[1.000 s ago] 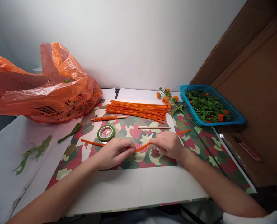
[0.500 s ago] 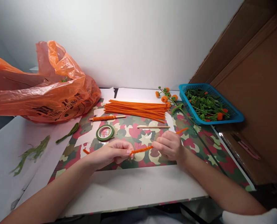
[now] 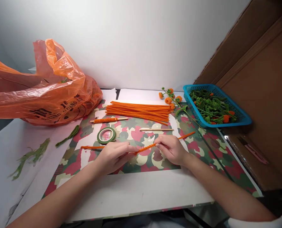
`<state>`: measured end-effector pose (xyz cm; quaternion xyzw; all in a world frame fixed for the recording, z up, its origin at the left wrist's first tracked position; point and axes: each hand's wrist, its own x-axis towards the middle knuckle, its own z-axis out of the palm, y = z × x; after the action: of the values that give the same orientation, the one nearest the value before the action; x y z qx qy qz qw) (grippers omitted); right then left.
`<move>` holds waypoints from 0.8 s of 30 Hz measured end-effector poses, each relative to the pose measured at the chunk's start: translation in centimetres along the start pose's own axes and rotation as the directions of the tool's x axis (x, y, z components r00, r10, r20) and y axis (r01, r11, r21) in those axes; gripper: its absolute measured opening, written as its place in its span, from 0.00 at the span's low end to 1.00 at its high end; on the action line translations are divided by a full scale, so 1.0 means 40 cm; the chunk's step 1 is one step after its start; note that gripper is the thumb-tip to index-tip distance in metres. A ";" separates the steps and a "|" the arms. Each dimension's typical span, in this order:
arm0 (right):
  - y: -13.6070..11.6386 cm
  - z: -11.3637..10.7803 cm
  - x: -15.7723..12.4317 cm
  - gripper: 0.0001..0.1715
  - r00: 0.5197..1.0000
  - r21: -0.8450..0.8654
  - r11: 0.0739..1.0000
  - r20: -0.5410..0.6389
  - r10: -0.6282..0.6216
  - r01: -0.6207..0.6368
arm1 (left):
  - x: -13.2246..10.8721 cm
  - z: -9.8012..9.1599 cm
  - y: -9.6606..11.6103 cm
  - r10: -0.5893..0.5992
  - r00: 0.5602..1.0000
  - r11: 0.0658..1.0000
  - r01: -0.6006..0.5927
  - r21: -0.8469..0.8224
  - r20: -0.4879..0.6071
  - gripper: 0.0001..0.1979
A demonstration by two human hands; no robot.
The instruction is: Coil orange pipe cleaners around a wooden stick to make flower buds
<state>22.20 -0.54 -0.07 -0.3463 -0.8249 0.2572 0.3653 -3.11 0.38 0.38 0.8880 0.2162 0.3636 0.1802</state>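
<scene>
An orange pipe cleaner (image 3: 145, 148) stretches between my two hands above the patterned mat, its middle part looking twisted. My left hand (image 3: 117, 155) is closed on it, and a straight orange length sticks out to the left past the wrist. With thumb and fingers my right hand (image 3: 170, 148) pinches the other end, whose tip points out to the upper right. Beyond the hands lie a thin wooden stick (image 3: 156, 129) and a roll of green tape (image 3: 106, 135). Another stick carries a tight orange coil (image 3: 105, 120). Behind them rests a bundle of orange pipe cleaners (image 3: 138, 111).
An orange plastic bag (image 3: 67, 95) stands at the left, near a folded green bundle (image 3: 67, 136). On the right are a blue basket (image 3: 244, 120) of green stems, a flower spray (image 3: 168, 100) and a pink-handled tool (image 3: 255, 152). A cardboard wall (image 3: 257, 79) borders the right side.
My left hand has turned palm-down, and more of the orange length shows to its left. My right hand has shifted slightly left, its fingers now in a pinch. The view has moved slightly.
</scene>
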 end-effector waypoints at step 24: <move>-0.019 0.010 0.003 0.10 0.999 -0.031 0.998 -0.011 0.046 -0.046 | 0.010 0.004 0.030 -0.433 0.887 0.871 0.366 -0.328 -0.162 0.06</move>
<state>21.54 -1.00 0.27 -0.3721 -0.8188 0.2509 0.3579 -2.45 -0.43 1.07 0.7395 0.3601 0.4460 0.3529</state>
